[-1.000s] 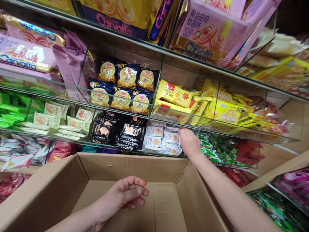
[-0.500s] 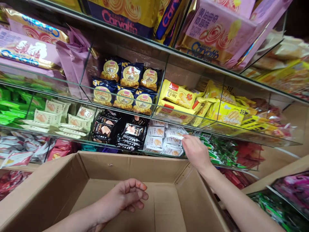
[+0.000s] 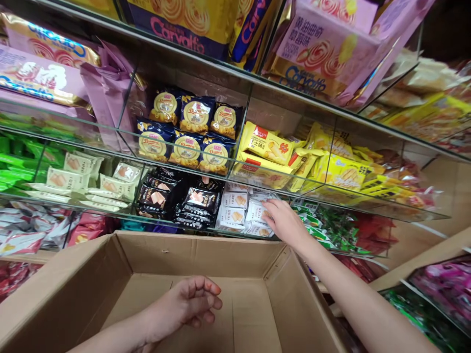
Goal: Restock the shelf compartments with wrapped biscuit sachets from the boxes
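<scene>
My right hand [image 3: 289,223] reaches over the far right corner of the cardboard box [image 3: 198,250] and rests its fingertips on white snack packets [image 3: 256,211] in a lower shelf compartment. Its fingers are extended over the packets. Above the inside of the box hangs my left hand [image 3: 193,301], fingers loosely curled and apart, holding nothing. To the left of the white packets lie black packets [image 3: 200,200], in the same shelf row.
Navy cookie packs [image 3: 197,115] and yellow snack packs [image 3: 267,143] fill the shelf above. Glass dividers and a glass front edge [image 3: 287,190] run close above my right hand. Green packets [image 3: 311,220] lie to its right.
My right hand has moved slightly left and deeper among the white packets, its fingers now spread flatter. The packet at its fingertips now lies down. My left hand stays nearly still.
</scene>
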Demonstrator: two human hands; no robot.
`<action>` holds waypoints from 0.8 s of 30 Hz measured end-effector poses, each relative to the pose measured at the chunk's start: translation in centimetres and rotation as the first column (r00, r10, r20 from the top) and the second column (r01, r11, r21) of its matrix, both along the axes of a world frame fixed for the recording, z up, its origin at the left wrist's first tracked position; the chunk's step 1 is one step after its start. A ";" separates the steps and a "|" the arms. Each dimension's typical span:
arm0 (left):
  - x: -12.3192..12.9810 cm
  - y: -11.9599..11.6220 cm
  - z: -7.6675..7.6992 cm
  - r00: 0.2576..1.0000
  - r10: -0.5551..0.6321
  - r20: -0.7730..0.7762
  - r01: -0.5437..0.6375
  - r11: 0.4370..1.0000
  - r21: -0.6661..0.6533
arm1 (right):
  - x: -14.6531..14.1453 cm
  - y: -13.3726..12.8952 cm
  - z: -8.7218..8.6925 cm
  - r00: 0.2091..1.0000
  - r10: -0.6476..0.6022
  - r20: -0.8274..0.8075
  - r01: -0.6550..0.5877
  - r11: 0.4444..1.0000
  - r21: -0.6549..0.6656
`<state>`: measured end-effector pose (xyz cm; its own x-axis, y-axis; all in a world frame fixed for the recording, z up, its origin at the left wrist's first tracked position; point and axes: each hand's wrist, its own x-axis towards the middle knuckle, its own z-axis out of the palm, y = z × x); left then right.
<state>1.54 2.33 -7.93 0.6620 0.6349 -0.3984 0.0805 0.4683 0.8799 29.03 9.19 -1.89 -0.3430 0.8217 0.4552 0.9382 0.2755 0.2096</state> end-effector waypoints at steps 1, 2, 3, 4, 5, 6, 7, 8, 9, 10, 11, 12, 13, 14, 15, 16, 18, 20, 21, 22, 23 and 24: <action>0.0 0.0 -0.2 1.000 -0.001 0.000 0.001 1.000 0.002 | 0.0 0.2 0.0 1.000 0.000 -0.010 -0.001 0.999 -0.046; 0.0 0.1 -0.4 1.000 -0.005 -0.003 0.005 1.000 0.002 | -0.1 0.4 -0.1 1.000 -0.009 -0.019 0.007 0.996 -0.084; -0.1 0.2 -0.6 1.000 -0.009 -0.007 0.009 1.000 0.003 | -0.1 0.6 -0.1 0.999 -0.027 -0.028 0.024 0.994 -0.106; -0.1 0.2 -0.8 1.000 -0.012 -0.012 0.012 1.000 0.005 | -0.2 0.7 -0.2 0.998 -0.049 -0.036 0.044 0.993 -0.114; -0.1 0.3 -0.9 1.000 -0.015 -0.020 0.015 1.000 0.007 | -0.3 0.8 -0.2 0.997 -0.070 -0.041 0.065 0.992 -0.111; -0.1 0.3 -1.1 0.999 -0.020 -0.029 0.020 1.000 0.009 | -0.4 0.8 -0.2 0.995 -0.085 -0.042 0.081 0.991 -0.106; -0.1 0.3 -1.1 0.999 -0.026 -0.038 0.027 1.000 0.012 | -0.4 0.8 -0.2 0.995 -0.093 -0.042 0.089 0.991 -0.105; 0.0 0.2 -1.2 0.998 -0.035 -0.050 0.036 0.999 0.015 | -0.4 0.7 -0.1 0.995 -0.093 -0.043 0.088 0.991 -0.105; 0.0 0.1 -1.2 0.997 -0.045 -0.066 0.046 0.999 0.017 | -0.4 0.5 0.0 0.995 -0.085 -0.047 0.080 0.991 -0.103; 0.1 0.0 -1.3 0.995 -0.057 -0.087 0.059 0.998 0.021 | -0.5 0.3 0.2 0.996 -0.073 -0.056 0.067 0.993 -0.094; 0.2 -0.1 -1.3 0.991 -0.071 -0.112 0.074 0.997 0.024 | -0.6 -0.1 0.4 0.996 -0.057 -0.069 0.051 0.996 -0.078; 0.2 -0.3 -1.5 0.986 -0.086 -0.141 0.090 0.996 0.026 | -0.8 -0.5 0.5 0.996 -0.037 -0.085 0.032 0.998 -0.057; 0.3 -0.4 -1.7 0.980 -0.102 -0.171 0.109 0.994 0.030 | -1.2 -0.9 0.7 0.995 -0.013 -0.103 0.009 0.999 -0.040; 0.3 -0.6 -1.9 0.972 -0.120 -0.201 0.131 0.991 0.038 | -1.8 -1.5 0.6 0.992 0.015 -0.124 -0.020 0.999 -0.035; 0.3 -0.7 -2.3 0.962 -0.137 -0.235 0.155 0.986 0.057 | -2.6 -2.1 0.5 0.989 0.048 -0.143 -0.056 0.997 -0.057; 0.3 -0.8 -2.6 0.951 -0.154 -0.269 0.182 0.980 0.080 | -3.6 -2.8 0.1 0.984 0.085 -0.157 -0.103 0.989 -0.109; 0.3 -1.0 -3.0 0.919 -0.181 -0.349 0.245 0.959 0.146 | -6.0 -4.2 -1.5 0.973 0.170 -0.157 -0.211 0.930 -0.301; 0.1 -1.1 -3.0 0.870 -0.204 -0.450 0.332 0.916 0.226 | -8.5 -5.8 -4.0 0.957 0.270 -0.108 -0.282 0.774 -0.567; -0.1 -1.2 -2.8 0.837 -0.209 -0.506 0.383 0.884 0.268 | -9.6 -6.7 -5.5 0.952 0.296 -0.082 -0.267 0.664 -0.699; -0.3 -1.2 -2.5 0.799 -0.205 -0.565 0.435 0.846 0.308 | -10.5 -7.5 -7.0 0.953 0.291 -0.086 -0.239 0.544 -0.804; -0.5 -1.2 -2.2 0.759 -0.194 -0.621 0.483 0.808 0.338 | -11.2 -8.4 -8.5 0.969 0.215 -0.126 -0.210 0.431 -0.877; -0.8 -1.3 -1.9 0.719 -0.184 -0.670 0.526 0.775 0.351 | -11.8 -9.3 -9.8 0.973 0.099 -0.211 -0.232 0.361 -0.903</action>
<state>0.73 1.08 -9.80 0.6285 0.6109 -0.4814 0.7042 -0.1843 0.6856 17.28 -0.10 -11.65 -0.5304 0.6849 -0.4997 0.8457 0.3865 -0.3679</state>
